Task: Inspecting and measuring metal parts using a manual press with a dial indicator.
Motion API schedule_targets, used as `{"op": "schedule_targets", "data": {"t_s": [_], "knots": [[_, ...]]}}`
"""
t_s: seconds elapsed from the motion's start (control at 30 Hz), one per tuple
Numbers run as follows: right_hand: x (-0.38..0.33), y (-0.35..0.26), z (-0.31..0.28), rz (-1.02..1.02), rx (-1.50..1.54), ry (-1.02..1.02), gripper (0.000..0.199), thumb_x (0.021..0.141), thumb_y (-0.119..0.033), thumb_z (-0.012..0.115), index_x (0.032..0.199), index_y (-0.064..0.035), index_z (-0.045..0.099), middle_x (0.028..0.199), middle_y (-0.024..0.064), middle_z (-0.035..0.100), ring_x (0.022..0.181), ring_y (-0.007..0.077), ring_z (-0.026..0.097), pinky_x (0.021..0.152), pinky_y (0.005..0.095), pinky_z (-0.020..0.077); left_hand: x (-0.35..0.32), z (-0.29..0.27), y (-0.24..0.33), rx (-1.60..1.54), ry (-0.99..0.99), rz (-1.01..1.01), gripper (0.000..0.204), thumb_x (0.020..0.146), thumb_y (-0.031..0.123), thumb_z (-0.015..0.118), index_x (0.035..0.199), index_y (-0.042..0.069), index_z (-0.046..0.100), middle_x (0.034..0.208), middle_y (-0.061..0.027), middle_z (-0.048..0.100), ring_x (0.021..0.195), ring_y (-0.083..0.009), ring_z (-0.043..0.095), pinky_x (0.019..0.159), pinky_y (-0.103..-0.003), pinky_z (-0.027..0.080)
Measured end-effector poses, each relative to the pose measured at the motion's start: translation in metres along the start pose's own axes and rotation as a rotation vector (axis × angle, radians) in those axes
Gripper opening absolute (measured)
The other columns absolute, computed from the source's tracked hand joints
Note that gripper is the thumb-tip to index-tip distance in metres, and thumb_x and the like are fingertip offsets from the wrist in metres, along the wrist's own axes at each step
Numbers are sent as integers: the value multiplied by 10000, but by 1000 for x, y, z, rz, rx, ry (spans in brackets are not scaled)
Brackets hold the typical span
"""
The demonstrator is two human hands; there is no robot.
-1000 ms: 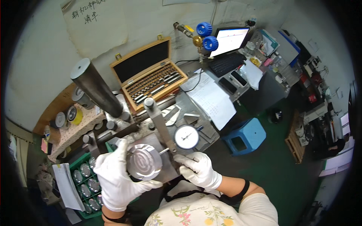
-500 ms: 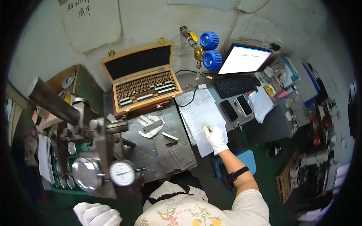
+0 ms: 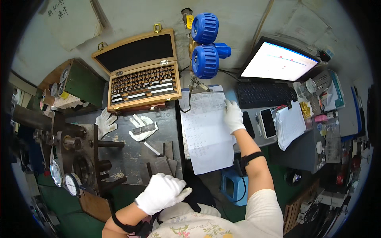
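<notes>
My right hand [image 3: 233,115], in a white glove, rests flat on the upper right edge of a long sheet of paper [image 3: 206,133] that hangs over the bench edge. My left hand [image 3: 162,192], also gloved, hovers low near my chest with fingers loosely curled and holds nothing. It is just below several dark metal plates [image 3: 160,162] on the steel bench. Left of it stands a metal gauge stand [image 3: 77,156] with two round dial gauges [image 3: 72,184].
An open wooden case of gauge blocks [image 3: 139,81] sits at the back. A spare pair of white gloves [image 3: 123,125] lies on the bench. Blue regulator knobs [image 3: 205,43], a lit monitor [image 3: 279,61], a keyboard [image 3: 264,94] and a phone [image 3: 268,123] are to the right.
My view has swung right, away from the gauge stand. My left hand has let go of the round metal part and drawn back. My right hand has moved onto the paper.
</notes>
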State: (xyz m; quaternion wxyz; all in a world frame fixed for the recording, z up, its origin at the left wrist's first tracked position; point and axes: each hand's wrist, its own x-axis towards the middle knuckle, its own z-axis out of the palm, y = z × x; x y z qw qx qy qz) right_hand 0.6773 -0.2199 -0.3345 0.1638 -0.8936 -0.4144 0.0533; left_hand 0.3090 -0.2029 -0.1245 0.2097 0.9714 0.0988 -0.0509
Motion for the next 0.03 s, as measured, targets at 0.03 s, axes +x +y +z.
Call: {"op": "schedule_targets", "data": {"t_s": [0.03], "knots": [[17, 1, 6, -54, -61, -14, 444, 952, -312, 615, 1356, -129, 582, 1285, 179, 615, 1092, 378, 657, 945, 474, 532, 12, 6, 1, 16, -76, 12, 299, 872, 390, 729, 800, 99, 720, 614, -63, 640, 606, -280, 664, 565, -378, 499]]}}
